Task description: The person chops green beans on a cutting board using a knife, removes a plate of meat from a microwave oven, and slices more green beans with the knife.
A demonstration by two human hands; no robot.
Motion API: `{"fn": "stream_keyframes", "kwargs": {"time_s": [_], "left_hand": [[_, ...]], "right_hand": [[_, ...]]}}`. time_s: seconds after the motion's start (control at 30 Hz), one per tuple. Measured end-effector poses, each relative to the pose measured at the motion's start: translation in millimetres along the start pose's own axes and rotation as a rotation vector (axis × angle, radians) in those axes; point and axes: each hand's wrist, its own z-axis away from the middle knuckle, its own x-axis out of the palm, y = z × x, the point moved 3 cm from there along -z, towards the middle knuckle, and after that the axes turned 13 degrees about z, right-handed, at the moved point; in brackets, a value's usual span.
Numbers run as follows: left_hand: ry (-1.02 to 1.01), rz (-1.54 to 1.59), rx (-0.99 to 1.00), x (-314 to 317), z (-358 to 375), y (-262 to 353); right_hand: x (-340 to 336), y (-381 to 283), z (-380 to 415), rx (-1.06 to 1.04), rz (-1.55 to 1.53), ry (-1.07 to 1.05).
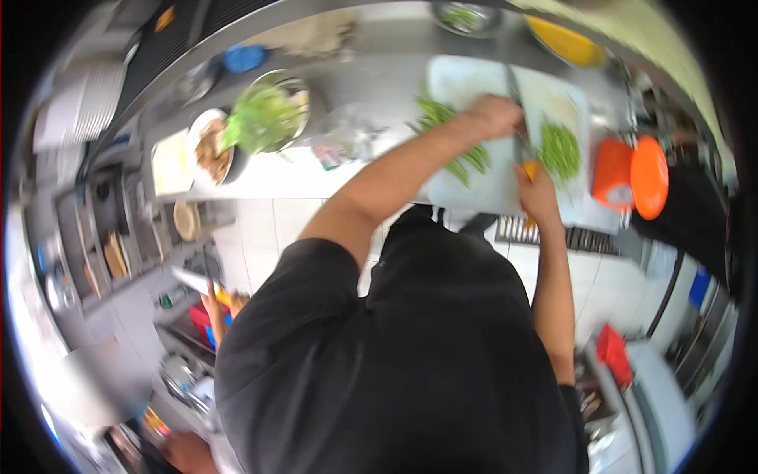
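Note:
My right hand (539,193) grips the yellow handle of a knife (530,169), its blade pointing away from me across a pale cutting board (454,75). At the blade's left side is my left hand (497,117), fingers closed; whatever they hold is hidden. Long green beans (437,115) lie on the board's left part, partly beneath my left wrist and forearm. To the right of the knife sits a pile of cut green beans (560,152).
Right of the board are an orange container (612,174) and orange lid (649,177). Leafy greens (267,118) fill a bowl at left, beside a bowl of brown food (212,148). A yellow dish (564,41) stands behind. Another person's hand (213,308) shows lower left.

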Motion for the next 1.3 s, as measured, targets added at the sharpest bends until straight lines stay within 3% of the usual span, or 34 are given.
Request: {"fn": "stream_keyframes", "kwargs": {"time_s": [0.07, 0.17, 0.4, 0.5, 0.57, 0.6, 0.63, 0.67, 0.7, 0.8, 0.87, 0.93, 1.03, 1.2, 1.3], "left_hand": [[0.090, 0.006, -0.025, 9, -1, -5], [0.172, 0.025, -0.121, 23, 6, 5], [0.253, -0.041, -0.114, 31, 17, 8], [0.462, 0.036, -0.352, -28, 62, 1], [0.685, -0.060, -0.430, -78, 128, -40], [0.806, -0.188, -0.524, -120, 174, -29], [1.015, -0.197, -0.470, -134, 211, -70], [1.040, -0.249, -0.630, -154, 245, -82], [1.004, -0.285, -0.773, -166, 275, -103], [0.974, -0.480, -0.658, -178, 310, -109], [0.957, -0.365, -0.466, -163, 286, -97], [0.801, -0.318, -0.237, -134, 235, -76], [0.569, -0.095, -0.050, -78, 146, -22], [0.017, -0.242, -0.230, -23, 73, 0], [-0.063, -0.172, -0.208, -18, 60, -1]], "right_hand": [[-5, -9, 16, 0.122, -0.079, -0.069], [-1, -6, 14, 0.060, -0.038, -0.019], [-19, 3, 28, 0.069, 0.062, -0.017], [-21, 51, 28, 0.075, 0.196, 0.101], [-35, 49, 39, 0.044, 0.249, 0.141], [-40, 48, 44, 0.033, 0.276, 0.162], [-40, 51, 43, 0.028, 0.287, 0.160], [-39, 54, 42, 0.027, 0.291, 0.166], [-36, 57, 41, 0.024, 0.292, 0.173], [-31, 59, 43, 0.027, 0.306, 0.205], [-28, 59, 43, 0.026, 0.315, 0.206], [-28, 59, 42, 0.019, 0.297, 0.213], [-33, 56, 43, 0.018, 0.311, 0.204], [-33, 44, 54, 0.009, 0.300, 0.165], [-25, 40, 63, -0.028, 0.281, 0.157]]}}
